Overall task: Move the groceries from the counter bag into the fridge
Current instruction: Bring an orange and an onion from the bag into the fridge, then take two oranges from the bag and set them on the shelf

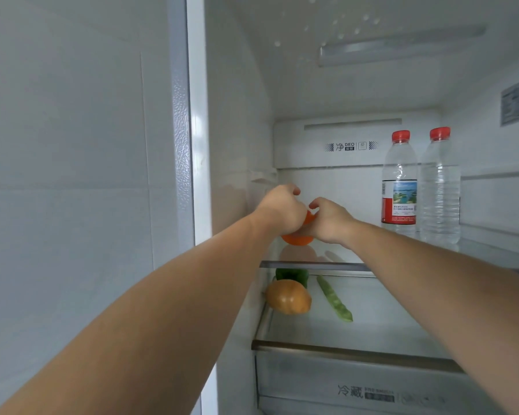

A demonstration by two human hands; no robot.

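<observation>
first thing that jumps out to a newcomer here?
Both hands, left and right, meet round an orange item over the left of the upper shelf. Two red-capped bottles stand at that shelf's right. Below lie an onion, something green behind it, and a bean pod.

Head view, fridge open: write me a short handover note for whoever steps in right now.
Left hand and right hand: both have a grip on an orange item, held low over the upper glass shelf, left side.
Already in: two water bottles on the upper shelf, right; yellow-orange vegetable, green pepper and long green pod on the shelf below.
Left: set the orange item down and let go. Counter bag is out of view, so remaining groceries unknown.
</observation>
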